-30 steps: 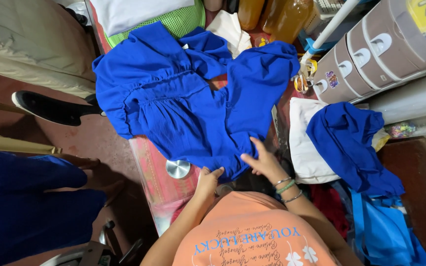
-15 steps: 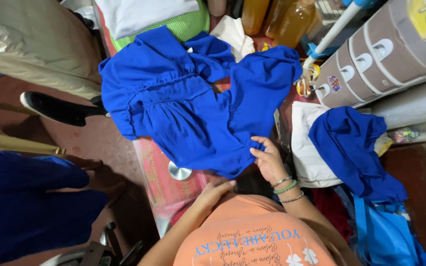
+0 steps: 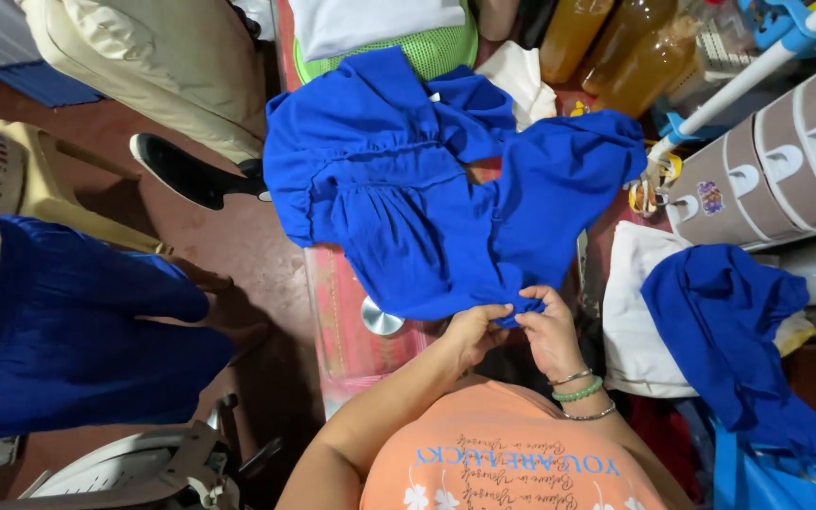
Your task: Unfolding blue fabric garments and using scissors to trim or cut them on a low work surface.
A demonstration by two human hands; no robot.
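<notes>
1. Looking down in the head view, a blue garment (image 3: pixel 427 198) is seen spread over a pink patterned tabletop (image 3: pixel 351 321), its near hem at the front edge.
2. The hem is pinched by both hands: the left hand (image 3: pixel 472 332) and right hand (image 3: pixel 548 326) are closed on the fabric, side by side and almost touching.
3. A round metal lid-like object (image 3: pixel 382 319) is noted just beside the left hand, partly under the cloth.
4. Judged: the hem is best kept taut and level between the two grips, with the fabric lifted clear of the metal object so nothing is dragged.
5. A second blue cloth (image 3: pixel 729 331) is seen on a white bag (image 3: pixel 635 321) to the right; amber bottles (image 3: pixel 616 47) stand at the far end.
6. Hidden: fingertips under the hem, most of the tabletop, the garment's far sleeves bunched; the garment type cannot be told.
</notes>
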